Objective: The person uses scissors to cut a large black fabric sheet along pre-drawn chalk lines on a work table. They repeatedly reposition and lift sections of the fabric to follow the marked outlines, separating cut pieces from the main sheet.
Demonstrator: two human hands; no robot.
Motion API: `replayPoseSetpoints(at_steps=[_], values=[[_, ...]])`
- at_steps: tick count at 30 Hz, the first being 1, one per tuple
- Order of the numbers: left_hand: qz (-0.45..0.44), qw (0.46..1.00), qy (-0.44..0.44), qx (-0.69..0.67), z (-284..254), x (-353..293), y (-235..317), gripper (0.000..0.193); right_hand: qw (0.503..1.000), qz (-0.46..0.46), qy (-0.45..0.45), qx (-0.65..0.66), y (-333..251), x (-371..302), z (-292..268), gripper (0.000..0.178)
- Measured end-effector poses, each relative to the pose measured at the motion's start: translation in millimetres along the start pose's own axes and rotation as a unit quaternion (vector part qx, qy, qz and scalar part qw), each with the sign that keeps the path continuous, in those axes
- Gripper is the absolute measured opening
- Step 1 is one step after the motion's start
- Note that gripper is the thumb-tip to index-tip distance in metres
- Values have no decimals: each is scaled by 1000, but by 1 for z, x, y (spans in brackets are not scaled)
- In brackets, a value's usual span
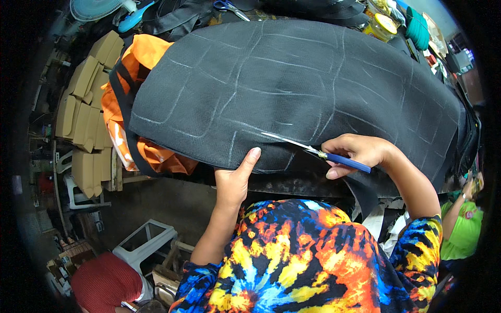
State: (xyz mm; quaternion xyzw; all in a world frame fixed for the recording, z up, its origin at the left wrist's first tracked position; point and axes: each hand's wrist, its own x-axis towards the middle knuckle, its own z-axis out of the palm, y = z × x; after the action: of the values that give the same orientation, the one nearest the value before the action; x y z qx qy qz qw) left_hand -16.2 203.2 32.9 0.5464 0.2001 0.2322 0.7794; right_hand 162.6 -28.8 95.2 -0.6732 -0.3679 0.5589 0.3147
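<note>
A large sheet of black leather-like material [282, 78], marked with pale chalk lines, is spread in front of me. My left hand [235, 175] grips its near edge, thumb on top and fingers hidden underneath. In my right hand [360, 154] is a pair of scissors [344, 160] with blue handles. The blades point left and lie over the sheet close to its near edge, by a chalk line. How far the lower blade is under the material, I cannot tell.
Orange fabric [151, 49] bunches at the sheet's left end. Another pair of scissors [229, 8] lies at the far edge, with a yellow-lidded jar [382, 26] and green cord [417, 28] farther right. Cardboard boxes [83, 115] and a grey stool [148, 240] stand left. People are nearby.
</note>
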Motion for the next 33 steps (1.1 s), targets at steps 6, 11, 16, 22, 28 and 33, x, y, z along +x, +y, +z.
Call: replayPoseSetpoints(at_steps=[6,11,16,22,28,33], values=[[17,1000,1,16,-1,-1,0,32,999,36,-7,16,-3,-3,4,41],[28,998,-11,46,2,-5,-1,30,998,-54,3,10,-9,18,4,40],[63,998,3,14,-3,-4,12,35,998,-56,21,15,-9,19,8,38],[66,998,8,-17,-24,9,29,27,999,-38,35,15,-2,11,10,40],[84,996,15,-8,-25,7,28,23,998,-55,14,25,-16,22,7,38],[183,979,63,66,-16,3,30,71,996,-78,26,23,-28,30,8,37]])
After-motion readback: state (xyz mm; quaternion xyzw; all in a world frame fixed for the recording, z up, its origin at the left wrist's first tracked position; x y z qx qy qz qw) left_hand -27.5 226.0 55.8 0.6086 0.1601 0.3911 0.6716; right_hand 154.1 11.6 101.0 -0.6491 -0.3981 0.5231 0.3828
